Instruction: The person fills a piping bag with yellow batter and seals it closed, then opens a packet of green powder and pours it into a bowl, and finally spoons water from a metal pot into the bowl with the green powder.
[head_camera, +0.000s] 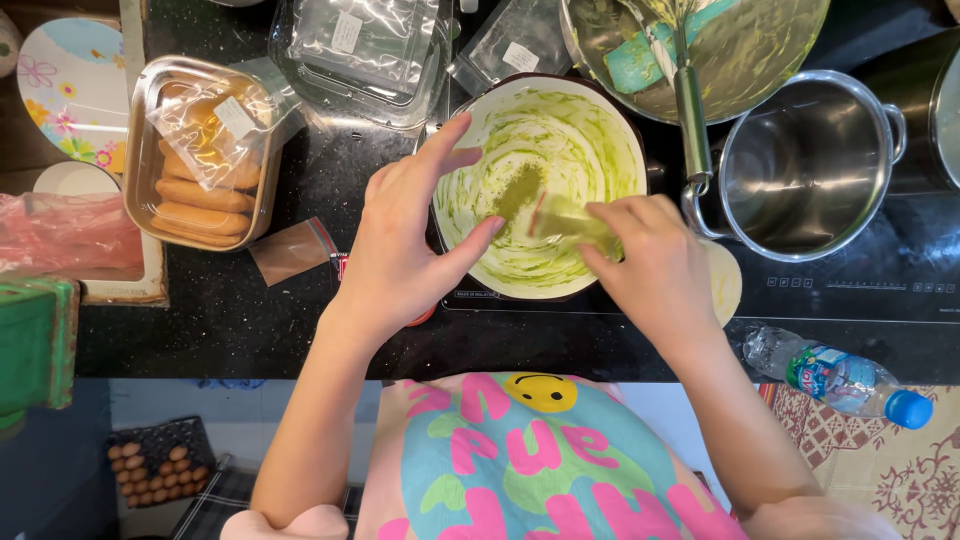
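Head view — right hand pinches small packet over bowl.

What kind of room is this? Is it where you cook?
Most likely a home kitchen. A steel pot stands on a black glass cooktop, a whisk rests in a smeared mixing bowl, and both hands work over a white bowl streaked with green, beside a tray of finger biscuits.
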